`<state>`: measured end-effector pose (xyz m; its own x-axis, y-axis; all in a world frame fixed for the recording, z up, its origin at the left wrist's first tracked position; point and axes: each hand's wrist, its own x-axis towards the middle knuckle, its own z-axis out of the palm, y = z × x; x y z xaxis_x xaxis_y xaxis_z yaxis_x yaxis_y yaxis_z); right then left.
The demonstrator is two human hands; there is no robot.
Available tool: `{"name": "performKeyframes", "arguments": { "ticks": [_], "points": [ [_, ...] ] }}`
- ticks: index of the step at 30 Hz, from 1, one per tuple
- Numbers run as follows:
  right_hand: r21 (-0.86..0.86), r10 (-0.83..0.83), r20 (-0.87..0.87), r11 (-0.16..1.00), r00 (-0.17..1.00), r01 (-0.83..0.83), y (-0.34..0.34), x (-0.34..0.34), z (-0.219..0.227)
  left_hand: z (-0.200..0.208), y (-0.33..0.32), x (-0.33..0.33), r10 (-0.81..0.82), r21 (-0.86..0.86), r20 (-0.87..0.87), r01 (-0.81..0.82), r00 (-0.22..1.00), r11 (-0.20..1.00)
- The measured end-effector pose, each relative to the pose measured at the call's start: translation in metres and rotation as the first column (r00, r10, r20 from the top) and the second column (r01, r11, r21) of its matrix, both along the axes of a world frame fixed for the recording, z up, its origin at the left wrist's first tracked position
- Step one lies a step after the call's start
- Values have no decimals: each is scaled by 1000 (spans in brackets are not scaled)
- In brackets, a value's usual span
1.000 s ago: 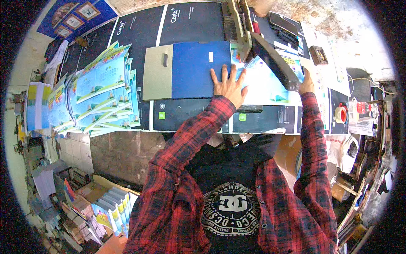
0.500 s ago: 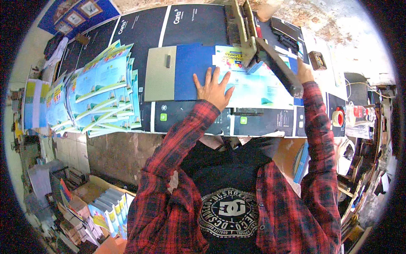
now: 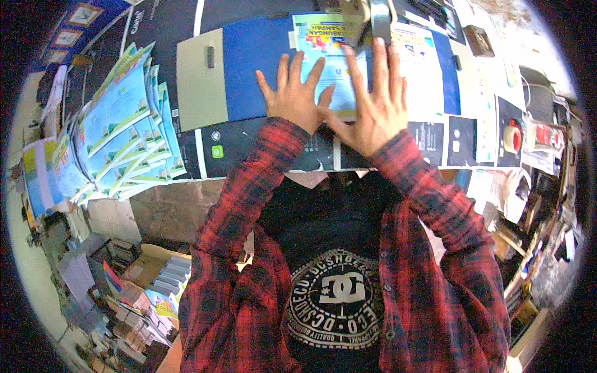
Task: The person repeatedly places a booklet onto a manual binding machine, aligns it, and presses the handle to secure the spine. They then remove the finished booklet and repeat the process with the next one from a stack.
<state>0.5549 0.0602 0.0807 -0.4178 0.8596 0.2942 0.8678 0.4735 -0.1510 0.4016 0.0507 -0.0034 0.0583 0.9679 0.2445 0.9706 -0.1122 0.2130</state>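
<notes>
Both of my hands lie on a printed light-blue and white paper sheet (image 3: 426, 81), spread out on a blue board (image 3: 249, 78). My left hand (image 3: 293, 93) is open, palm down, across the blue board and the sheet's left part. Beside it my right hand (image 3: 378, 112) is open with fingers stretched away from me over the sheet's middle. The two thumbs nearly meet. Just beyond my right fingertips stands a metal device with a lever arm (image 3: 380, 22), like a large stapler, its far part cut off by the frame edge.
A fanned pile of light-blue printed sheets (image 3: 115, 118) lies at the left of the black-covered table (image 3: 249, 146). A beige panel (image 3: 199, 84) adjoins the blue board. Rolls of tape (image 3: 512, 138) sit at the right. Books in a box (image 3: 168, 280) are at the lower left.
My right hand has moved left from beside the dark lever onto the sheet. The lever no longer reaches across the sheet toward me. My view has shifted, so the table sits higher.
</notes>
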Motion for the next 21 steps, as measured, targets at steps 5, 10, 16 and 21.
{"name": "performKeyframes", "arguments": {
  "ticks": [5,10,16,21],
  "points": [
    [23,182,-157,983,971,-180,6,11,43,-3,3,-4,32,38,56,-34,998,999],
    [-392,15,-684,836,729,-385,60,31,148,14,9,-6,42,-22,70,-41,997,999],
    [-303,-45,83,951,996,68,115,166,-62,16,24,-3,308,-17,186,-310,933,951],
    [-240,-273,65,929,960,280,57,136,-72,37,46,-27,587,-569,770,146,-249,809]
  ]
}}
